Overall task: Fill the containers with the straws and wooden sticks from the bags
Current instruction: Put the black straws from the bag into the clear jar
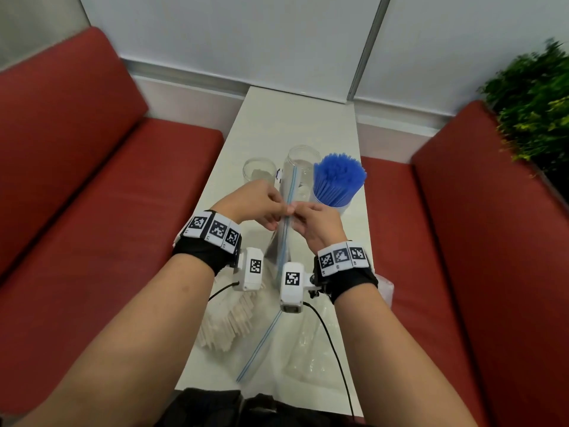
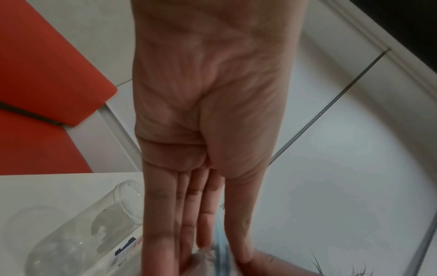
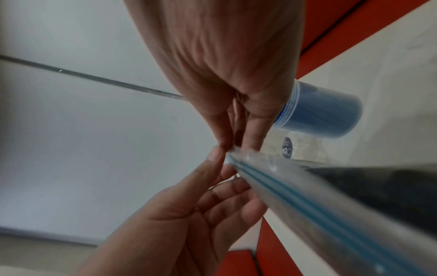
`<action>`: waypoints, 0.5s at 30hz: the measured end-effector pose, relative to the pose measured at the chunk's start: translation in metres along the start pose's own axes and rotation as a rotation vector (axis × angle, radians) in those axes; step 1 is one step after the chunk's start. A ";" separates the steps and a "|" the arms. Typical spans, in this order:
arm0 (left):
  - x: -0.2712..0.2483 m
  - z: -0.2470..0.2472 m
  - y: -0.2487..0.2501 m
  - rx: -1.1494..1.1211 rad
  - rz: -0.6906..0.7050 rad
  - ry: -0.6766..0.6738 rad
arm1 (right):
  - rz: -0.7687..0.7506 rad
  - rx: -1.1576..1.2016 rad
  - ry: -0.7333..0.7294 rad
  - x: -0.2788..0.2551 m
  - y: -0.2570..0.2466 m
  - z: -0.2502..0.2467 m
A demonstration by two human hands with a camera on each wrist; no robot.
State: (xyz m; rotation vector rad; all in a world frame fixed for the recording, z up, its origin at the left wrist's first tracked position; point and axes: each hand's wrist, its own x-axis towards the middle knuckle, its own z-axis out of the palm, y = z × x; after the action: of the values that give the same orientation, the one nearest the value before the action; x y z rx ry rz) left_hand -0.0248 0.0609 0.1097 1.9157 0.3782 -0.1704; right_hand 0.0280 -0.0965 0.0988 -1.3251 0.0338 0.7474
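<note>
Both hands hold a clear zip bag [image 1: 284, 238] with a blue seal strip upright over the white table [image 1: 292, 118]. My left hand [image 1: 277, 208] pinches the bag's top edge from the left and my right hand [image 1: 297, 211] pinches it from the right, fingertips almost touching. The right wrist view shows the right hand [image 3: 236, 145] gripping the bag's [image 3: 307, 196] corner. The left hand [image 2: 216, 255] grips the seal [image 2: 218, 242]. Wooden sticks [image 1: 228, 318] fan out in clear plastic under my left wrist. Blue straws [image 1: 338, 180] fill one clear container [image 3: 326, 114].
Two empty clear jars [image 1: 258, 171] [image 1: 303, 158] stand behind the hands; one also shows in the left wrist view [image 2: 82, 224]. A second zip bag [image 1: 261, 343] lies flat on the table near me. Red benches [image 1: 92, 211] flank the narrow table; a plant [image 1: 535, 112] is at the right.
</note>
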 end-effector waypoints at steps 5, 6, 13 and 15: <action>0.005 -0.004 0.000 0.068 0.018 -0.028 | 0.027 0.011 -0.002 0.004 -0.003 0.005; 0.006 -0.005 0.000 0.083 0.018 -0.036 | 0.018 0.004 0.008 0.006 -0.002 0.007; 0.009 -0.009 0.002 0.098 -0.009 -0.046 | -0.016 -0.045 0.081 0.009 0.001 0.017; 0.010 -0.008 0.001 0.055 -0.012 -0.028 | -0.015 -0.039 0.070 0.010 0.001 0.016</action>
State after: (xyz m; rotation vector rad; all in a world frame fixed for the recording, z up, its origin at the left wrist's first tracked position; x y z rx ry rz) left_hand -0.0154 0.0700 0.1109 1.9630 0.3693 -0.2171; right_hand 0.0290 -0.0778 0.0983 -1.3872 0.0651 0.6920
